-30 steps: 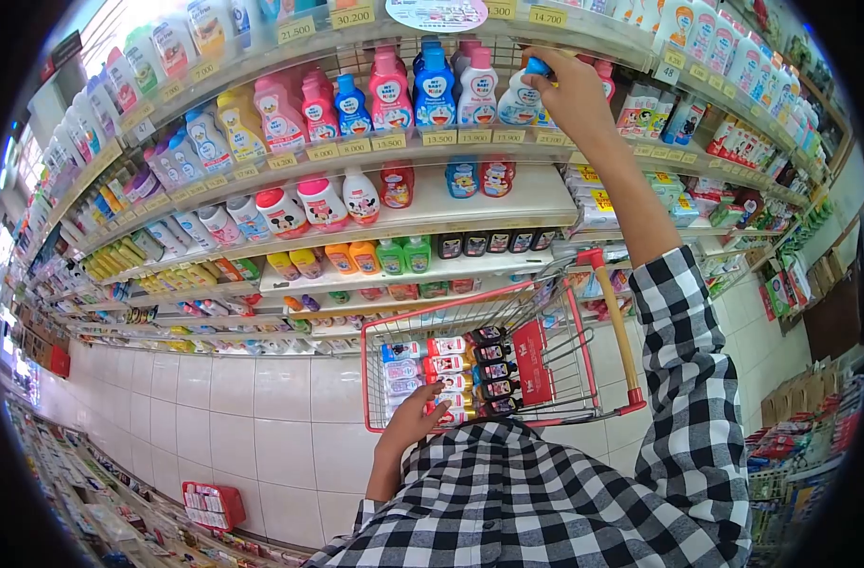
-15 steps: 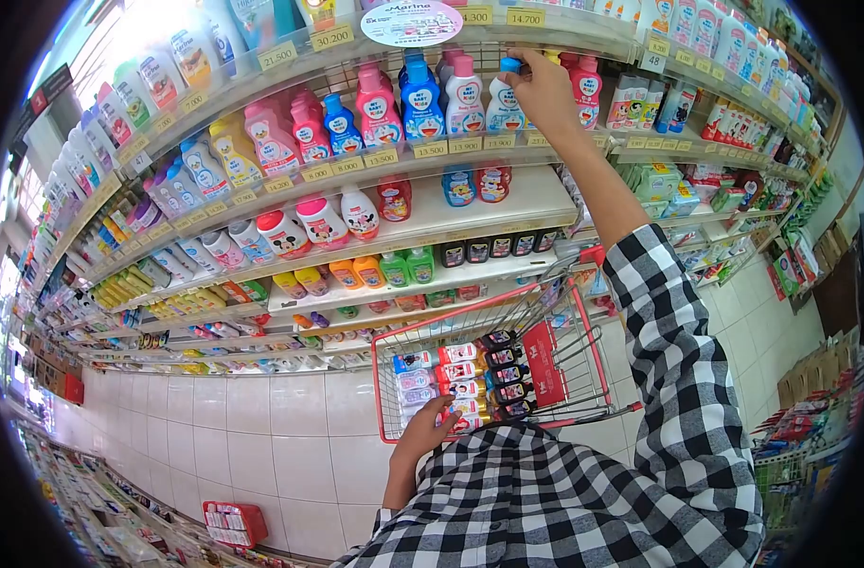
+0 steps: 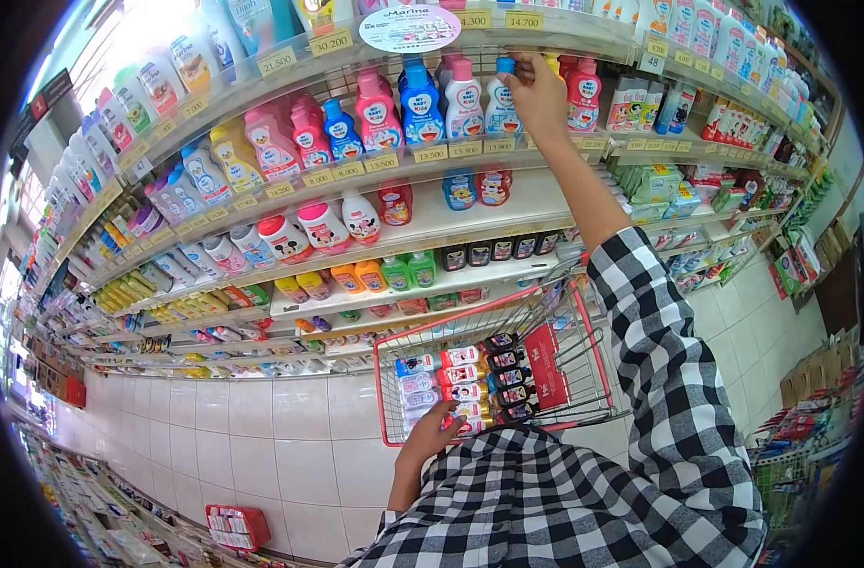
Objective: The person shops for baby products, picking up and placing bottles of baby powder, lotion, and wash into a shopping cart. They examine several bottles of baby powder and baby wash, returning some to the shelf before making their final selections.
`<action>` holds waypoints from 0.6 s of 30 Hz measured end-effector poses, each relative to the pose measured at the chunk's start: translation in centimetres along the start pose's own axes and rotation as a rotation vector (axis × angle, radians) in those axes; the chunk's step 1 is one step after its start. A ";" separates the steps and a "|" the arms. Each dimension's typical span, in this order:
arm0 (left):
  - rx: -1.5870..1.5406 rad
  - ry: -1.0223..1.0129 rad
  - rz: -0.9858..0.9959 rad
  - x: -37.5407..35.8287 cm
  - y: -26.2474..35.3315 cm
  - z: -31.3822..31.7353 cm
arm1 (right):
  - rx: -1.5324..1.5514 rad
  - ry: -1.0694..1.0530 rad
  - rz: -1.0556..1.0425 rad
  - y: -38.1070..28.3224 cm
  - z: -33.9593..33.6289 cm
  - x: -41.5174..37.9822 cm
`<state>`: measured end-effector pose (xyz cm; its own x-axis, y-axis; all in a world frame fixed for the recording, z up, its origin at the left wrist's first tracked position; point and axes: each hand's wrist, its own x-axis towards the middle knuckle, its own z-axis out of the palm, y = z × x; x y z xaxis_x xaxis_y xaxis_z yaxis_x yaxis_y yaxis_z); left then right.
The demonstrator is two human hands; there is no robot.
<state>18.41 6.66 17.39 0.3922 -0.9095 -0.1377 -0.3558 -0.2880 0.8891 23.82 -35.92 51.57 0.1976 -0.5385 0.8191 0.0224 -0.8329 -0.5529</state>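
High on the shelf, my right hand (image 3: 540,102) has its fingers closed at the neck of a white bottle with a blue cap and blue cartoon label (image 3: 503,109). The bottle stands upright in its row; the far fingers are partly hidden. Just left of it is a white bottle with a pink cap (image 3: 463,106), and right of my hand a red bottle (image 3: 583,99). Lower down, my left hand (image 3: 430,435) rests at the near side of the shopping cart (image 3: 383,398), fingers stretched toward small bottles with red labels (image 3: 465,391) lying inside.
Dark bottles (image 3: 512,376) and pale purple bottles (image 3: 417,383) lie in the cart. Below my right hand, lower shelves hold dark bottles (image 3: 501,250) and green bottles (image 3: 409,270). A red basket (image 3: 255,527) stands on the tiled floor (image 3: 261,431) behind at left.
My right hand's fingertips have slid from the blue cap down to the bottle's neck. The bottle has shifted slightly left. My left hand stays at the cart's side.
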 end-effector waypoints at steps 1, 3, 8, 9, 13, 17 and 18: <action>0.008 0.007 0.007 0.0 -0.1 0.0 | 0.003 0.000 0.000 0.1 0.1 0.0; 0.015 0.015 0.012 -0.1 0.1 -0.1 | 0.045 0.013 0.001 0.2 0.2 -0.1; 0.016 0.024 -0.004 -0.5 -0.3 -0.4 | -0.009 0.061 -0.034 -1.0 -0.2 -1.0; 0.013 0.026 -0.005 -0.6 -0.6 -0.4 | -0.091 0.102 -0.104 -1.6 -0.4 -1.4; 0.012 0.002 -0.028 -0.4 -1.0 -0.2 | -0.121 -0.006 -0.242 -2.4 0.0 -1.9; 0.062 -0.011 -0.024 -0.3 -0.5 -0.3 | -0.120 0.017 -0.308 -2.0 0.3 -1.0; 0.065 -0.014 -0.027 -0.3 -0.3 -0.5 | -0.105 0.039 -0.269 -2.0 0.3 -0.9</action>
<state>18.84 7.15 17.38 0.3906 -0.9051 -0.1679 -0.3994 -0.3310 0.8550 23.89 -33.74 51.90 0.1608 -0.2989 0.9407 -0.0333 -0.9542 -0.2975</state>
